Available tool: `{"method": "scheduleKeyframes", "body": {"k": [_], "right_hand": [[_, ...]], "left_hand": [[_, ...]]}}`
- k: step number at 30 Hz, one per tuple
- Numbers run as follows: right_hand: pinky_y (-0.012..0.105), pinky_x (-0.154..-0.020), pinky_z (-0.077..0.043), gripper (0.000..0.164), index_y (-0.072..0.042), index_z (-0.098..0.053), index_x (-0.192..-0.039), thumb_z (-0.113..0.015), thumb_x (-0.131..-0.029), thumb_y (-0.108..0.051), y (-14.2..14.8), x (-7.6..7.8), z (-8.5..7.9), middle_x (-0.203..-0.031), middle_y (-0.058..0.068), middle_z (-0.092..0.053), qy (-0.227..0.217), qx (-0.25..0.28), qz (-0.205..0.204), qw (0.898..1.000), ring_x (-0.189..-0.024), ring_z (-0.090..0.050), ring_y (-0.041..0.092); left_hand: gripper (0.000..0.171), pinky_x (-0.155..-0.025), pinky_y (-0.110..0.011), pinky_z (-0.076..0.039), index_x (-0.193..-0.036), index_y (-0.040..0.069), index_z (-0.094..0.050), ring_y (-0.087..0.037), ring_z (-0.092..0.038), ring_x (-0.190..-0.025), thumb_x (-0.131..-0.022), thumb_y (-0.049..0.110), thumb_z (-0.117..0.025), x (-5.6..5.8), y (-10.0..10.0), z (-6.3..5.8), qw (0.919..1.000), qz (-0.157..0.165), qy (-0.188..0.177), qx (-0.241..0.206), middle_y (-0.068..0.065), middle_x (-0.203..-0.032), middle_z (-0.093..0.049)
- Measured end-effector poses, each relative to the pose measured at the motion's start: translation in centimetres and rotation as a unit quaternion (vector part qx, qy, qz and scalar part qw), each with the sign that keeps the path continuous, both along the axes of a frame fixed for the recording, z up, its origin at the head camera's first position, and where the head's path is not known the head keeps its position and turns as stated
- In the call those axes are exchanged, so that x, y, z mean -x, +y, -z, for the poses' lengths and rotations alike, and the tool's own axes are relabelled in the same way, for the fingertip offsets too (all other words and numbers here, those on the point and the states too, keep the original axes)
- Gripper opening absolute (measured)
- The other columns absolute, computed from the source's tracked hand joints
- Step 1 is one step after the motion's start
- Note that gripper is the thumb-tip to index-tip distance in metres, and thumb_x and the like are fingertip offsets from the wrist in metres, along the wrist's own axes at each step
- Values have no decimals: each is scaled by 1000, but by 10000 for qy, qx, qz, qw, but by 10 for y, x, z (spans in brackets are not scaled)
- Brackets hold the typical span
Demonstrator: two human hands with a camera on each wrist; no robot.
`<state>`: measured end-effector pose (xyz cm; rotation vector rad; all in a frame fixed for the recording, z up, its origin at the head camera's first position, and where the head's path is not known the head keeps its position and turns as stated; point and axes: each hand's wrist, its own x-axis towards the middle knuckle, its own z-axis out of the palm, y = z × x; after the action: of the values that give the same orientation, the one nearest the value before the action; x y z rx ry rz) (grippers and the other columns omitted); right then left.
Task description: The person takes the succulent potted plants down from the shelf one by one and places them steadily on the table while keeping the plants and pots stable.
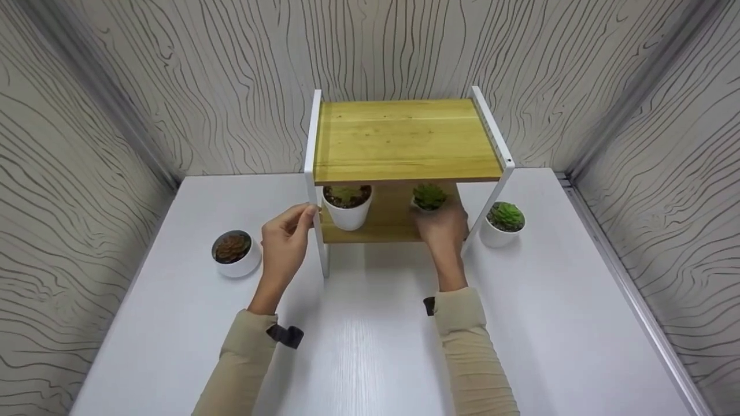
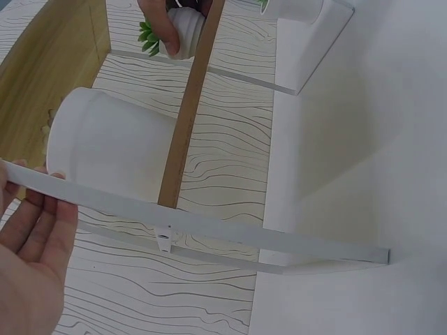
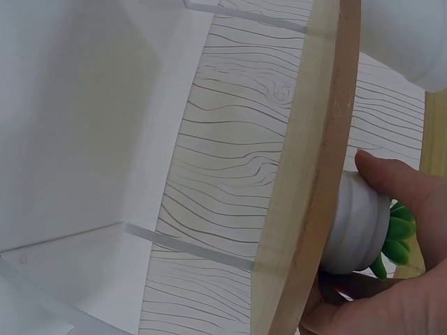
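A two-tier wooden shelf (image 1: 404, 141) with white side frames stands on the table. My left hand (image 1: 286, 240) grips the front upright (image 2: 209, 225) of its left frame between thumb and fingers. Inside the lower tier, my right hand (image 1: 442, 228) holds a small white pot with a green succulent (image 3: 357, 223), thumb on one side and fingers round the other. The pot's base is right at the lower board (image 3: 318, 188). At the left of that board sits a larger white pot (image 1: 348, 215) with dark soil and a plant, partly hidden under the top board.
A white pot with a brown succulent (image 1: 234, 254) stands on the table left of the shelf. Another pot with a green succulent (image 1: 503, 224) stands to the right. Patterned wall panels (image 1: 231, 86) enclose the white table (image 1: 358, 358) at the back and sides.
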<state>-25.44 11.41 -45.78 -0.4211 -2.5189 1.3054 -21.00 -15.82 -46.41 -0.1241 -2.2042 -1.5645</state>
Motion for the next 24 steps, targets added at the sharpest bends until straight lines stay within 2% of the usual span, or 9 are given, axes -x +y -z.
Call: {"method": "scheduleKeyframes", "body": {"k": [4,7,14,24], "right_hand": [[49,-72,-58,40,4,-71,-106,-80,-84,-28,1,0,0,-101,22,-75,258,100,-20,9996,-89,-68,32],[44,-66,-54,35,5,-72,-99,-81,-83,-25,2,0,0,-94,21,-74,347,135,-58,9993,-81,-65,29],[50,-81,-59,42,8,-71,-110,-82,-81,-21,4,-2,-2,-108,25,-76,197,63,-174,9996,-95,-69,33],[52,-91,-61,59,10,-66,-124,-85,-79,-22,7,-8,-11,-118,27,-74,154,292,-324,9989,-109,-70,36]], "left_hand": [[23,-93,-39,-65,-116,9,-79,-23,-80,-97,-106,24,-64,1,0,0,10000,53,44,-24,-9,-111,-81],[23,-92,-38,-65,-116,8,-79,-24,-80,-97,-106,22,-65,1,0,0,9999,81,76,-60,-10,-111,-81],[23,-93,-36,-65,-117,8,-79,-24,-79,-98,-106,22,-65,1,-1,1,9999,79,53,-91,-10,-112,-81],[23,-93,-37,-65,-119,9,-79,-25,-79,-100,-106,22,-64,0,0,1,9999,49,79,-49,-10,-114,-80]]}}
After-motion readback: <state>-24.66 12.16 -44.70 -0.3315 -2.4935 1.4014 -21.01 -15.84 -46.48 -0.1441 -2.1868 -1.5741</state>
